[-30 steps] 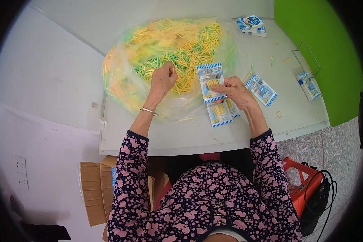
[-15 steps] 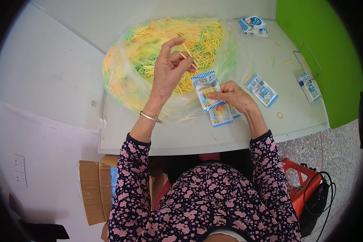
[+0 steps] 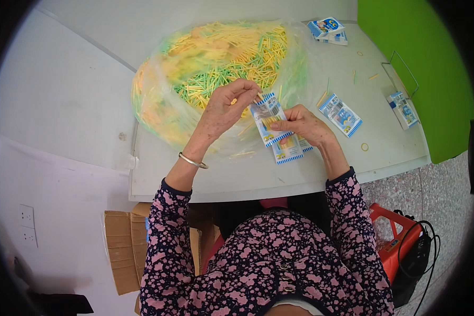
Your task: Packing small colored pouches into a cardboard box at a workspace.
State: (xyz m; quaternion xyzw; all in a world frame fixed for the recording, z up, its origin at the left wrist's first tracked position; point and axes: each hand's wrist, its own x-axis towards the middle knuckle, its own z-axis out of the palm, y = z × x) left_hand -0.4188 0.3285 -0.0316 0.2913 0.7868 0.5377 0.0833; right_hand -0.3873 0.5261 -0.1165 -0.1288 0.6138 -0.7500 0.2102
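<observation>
Pale grey tabletop (image 3: 205, 181), smooth and matte, runs out to a green wall. Near its front edge the right hand (image 3: 304, 124) pinches a small glossy blue-and-white packet (image 3: 267, 117), tilted just above two more packets (image 3: 289, 151) lying flat. The left hand (image 3: 226, 107) has its fingertips closed on a few thin sticks at the packet's open top. Behind it slumps a big clear plastic bag (image 3: 216, 68), crinkled and stuffed with yellow and green sticks. Another packet (image 3: 341, 114) lies to the right, loose sticks and a small ring nearby.
</observation>
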